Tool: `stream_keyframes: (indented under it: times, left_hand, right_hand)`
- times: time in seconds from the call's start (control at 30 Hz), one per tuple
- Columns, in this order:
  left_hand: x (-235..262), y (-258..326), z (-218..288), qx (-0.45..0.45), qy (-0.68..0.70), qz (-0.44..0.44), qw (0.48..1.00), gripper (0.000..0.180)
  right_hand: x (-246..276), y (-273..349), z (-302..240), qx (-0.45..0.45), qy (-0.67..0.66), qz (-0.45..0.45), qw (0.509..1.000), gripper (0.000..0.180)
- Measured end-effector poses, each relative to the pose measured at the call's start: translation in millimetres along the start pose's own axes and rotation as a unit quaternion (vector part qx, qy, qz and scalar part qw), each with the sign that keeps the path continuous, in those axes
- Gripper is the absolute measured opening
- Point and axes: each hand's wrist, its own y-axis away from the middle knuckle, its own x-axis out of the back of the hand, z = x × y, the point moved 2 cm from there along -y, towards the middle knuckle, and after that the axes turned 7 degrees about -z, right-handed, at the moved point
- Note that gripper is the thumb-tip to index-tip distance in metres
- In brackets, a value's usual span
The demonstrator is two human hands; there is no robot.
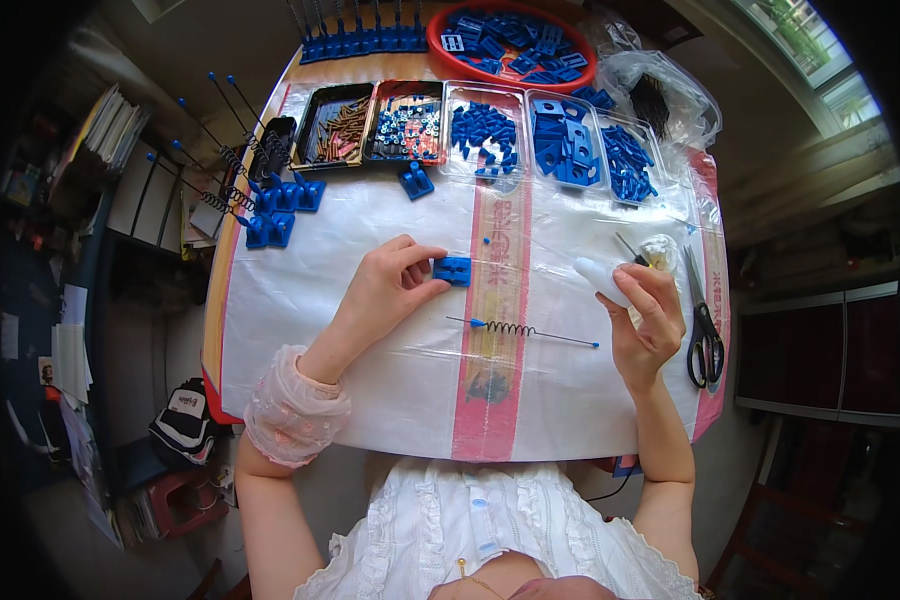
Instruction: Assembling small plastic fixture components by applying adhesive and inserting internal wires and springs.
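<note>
My left hand pinches the left edge of a small blue plastic base that lies on the table covering. In my right hand is a small white squeeze bottle, its tip pointing up and to the left, held above the table. Between the hands and nearer to me lies a black wire with a coiled spring, a blue piece on its left part and a blue tip at its right end. A tiny blue bit sits just beyond the base.
Trays of brass screws, nuts and blue parts line the far side, below a red basin. Assembled spring pieces stand far left. Black scissors and a screwdriver lie at right.
</note>
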Motion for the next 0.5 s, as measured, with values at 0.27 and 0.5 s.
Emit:
stream_keyframes:
  times: [0.27,0.5]
  left_hand:
    - [0.2,-0.2,2.1,-0.008,0.001,0.004,1.0,0.033]
    - [0.8,0.2,0.9,-0.002,0.001,-0.001,1.0,0.033]
  right_hand:
    - [21.2,-5.4,3.5,0.039,0.053,-0.015,0.998,0.047]
    - [32.0,-13.3,1.3,0.03,0.066,-0.066,0.995,0.046]
